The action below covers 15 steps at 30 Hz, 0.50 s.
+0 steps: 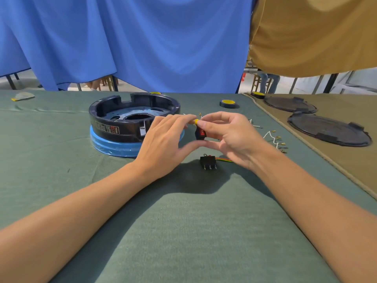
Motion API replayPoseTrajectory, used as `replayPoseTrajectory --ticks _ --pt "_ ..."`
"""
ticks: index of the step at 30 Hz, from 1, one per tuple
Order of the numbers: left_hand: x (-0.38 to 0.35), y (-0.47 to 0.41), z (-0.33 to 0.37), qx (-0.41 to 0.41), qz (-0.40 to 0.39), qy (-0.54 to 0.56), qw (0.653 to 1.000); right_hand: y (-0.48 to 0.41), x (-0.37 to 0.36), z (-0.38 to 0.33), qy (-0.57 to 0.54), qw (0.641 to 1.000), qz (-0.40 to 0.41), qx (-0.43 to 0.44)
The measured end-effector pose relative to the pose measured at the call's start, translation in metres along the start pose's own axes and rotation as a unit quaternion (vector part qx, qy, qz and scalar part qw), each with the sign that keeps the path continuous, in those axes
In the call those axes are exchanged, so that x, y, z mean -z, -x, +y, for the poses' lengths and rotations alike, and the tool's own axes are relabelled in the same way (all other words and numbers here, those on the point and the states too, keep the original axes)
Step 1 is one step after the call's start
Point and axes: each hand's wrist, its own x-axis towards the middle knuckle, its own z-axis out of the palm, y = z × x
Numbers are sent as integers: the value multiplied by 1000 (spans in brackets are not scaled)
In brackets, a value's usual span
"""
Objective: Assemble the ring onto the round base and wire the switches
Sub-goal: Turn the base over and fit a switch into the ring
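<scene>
Green cloth [183, 221] covers the bench. Left of centre, the black ring [106, 121] sits on the blue round base [114, 147]. Beside it, the left hand [163, 139] pinches a yellow connector [195, 121] atop a black switch [201, 133], which the right hand [230, 137] pinches between thumb and forefinger. A second switch [208, 162] lies below; white wires [272, 139] lie farther right.

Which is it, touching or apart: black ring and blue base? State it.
Touching. Head view shows the black ring seated on the blue base, no gap at their seam.
</scene>
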Motion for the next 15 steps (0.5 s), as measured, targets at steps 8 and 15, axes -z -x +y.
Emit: replayPoseTrajectory --ticks 8,15 --pt "-3 1 -7 66 48 62 995 1 -8 3 38 999 18 33" --pt "-1 0 -10 48 77 28 996 5 -18 10 207 969 71 112"
